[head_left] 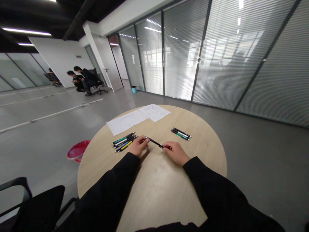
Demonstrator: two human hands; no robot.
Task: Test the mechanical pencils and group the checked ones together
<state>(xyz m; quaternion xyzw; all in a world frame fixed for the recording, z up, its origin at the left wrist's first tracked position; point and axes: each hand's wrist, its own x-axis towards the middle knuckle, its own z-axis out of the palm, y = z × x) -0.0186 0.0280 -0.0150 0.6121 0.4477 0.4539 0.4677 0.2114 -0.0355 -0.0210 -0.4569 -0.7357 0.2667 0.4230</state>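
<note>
- From my remote seat, I see the left hand [139, 145] pinching one end of a black pen [154, 142], its fingertips closed around it.
- The right hand [175, 152] grips the other end between thumb and curled fingers; the pen spans the gap between the two hands.
- For a clean hold, I judge that light, matched pressure from both pinches works best, with the pen kept level and the wrists steady; squeezing or twisting one end could make it slip.
- Just left of the left fingers lies a larger group of pens [122, 143], yellow, blue, white and green among them; I cannot tell whether the hand touches it. A careless elbow or knuckle could scatter it.
- Beyond the right fingers, well apart from them, rests a smaller pen group [180, 133].
- Farther out, past both hands, two paper sheets [154, 112] lie on the round table [159, 199].
</note>
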